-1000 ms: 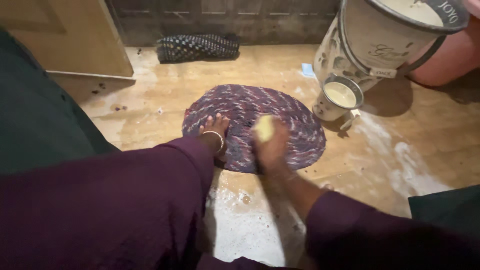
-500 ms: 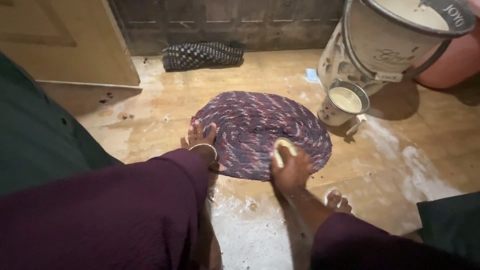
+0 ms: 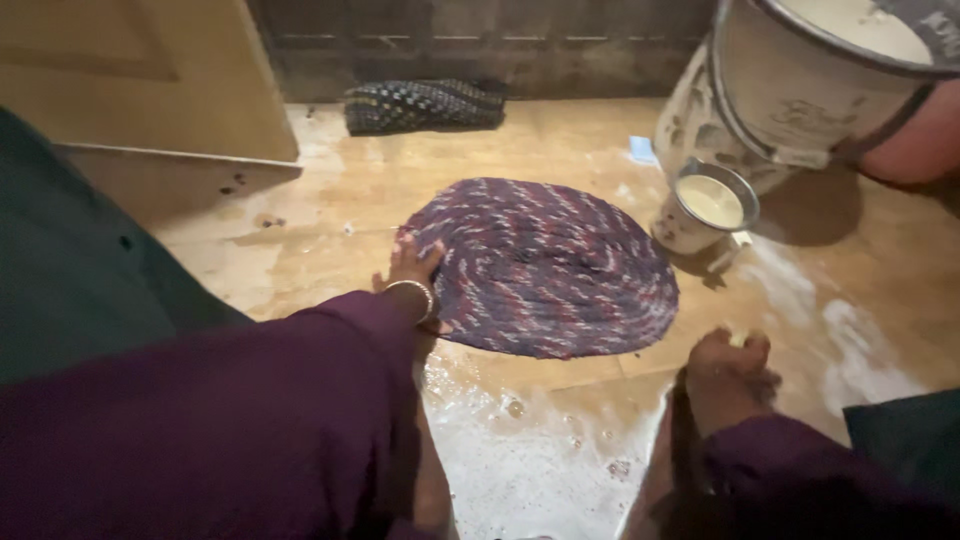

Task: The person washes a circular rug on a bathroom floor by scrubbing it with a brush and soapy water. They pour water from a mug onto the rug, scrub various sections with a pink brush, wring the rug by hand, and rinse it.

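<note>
Oval braided rug, purple with pink and white flecks (image 3: 545, 265), lies flat on the wet tan floor (image 3: 340, 210). It serves as the landmark for what follows.

Progress, as a judgement: the wash looks partway through. White suds pool on the floor (image 3: 520, 460) just off the rug's near edge, and more foam streaks the floor to its right. No lather shows on the rug's top face, though the weave looks dark and damp. Rinsing and wringing appear not yet done.

Left hand (image 3: 408, 272) rests on the rug's left edge, fingers spread and laid flat, pressing it down rather than gripping it. A thin metal bangle sits at the wrist.

Right hand (image 3: 728, 368) is off the rug, near its lower right corner, above the floor. Fingers are curled inward into a loose fist. Cannot tell whether anything is inside it.

Orientation: the rug's long axis runs from upper left to lower right in view. The far end points toward the dark checked folded cloth (image 3: 425, 105) by the back wall, and the near end toward the right hand.

A small white mug holding milky liquid (image 3: 705, 208) stands just beside the rug's right edge. A large white bucket (image 3: 800, 90) is behind the mug, farther right of the rug.
</note>
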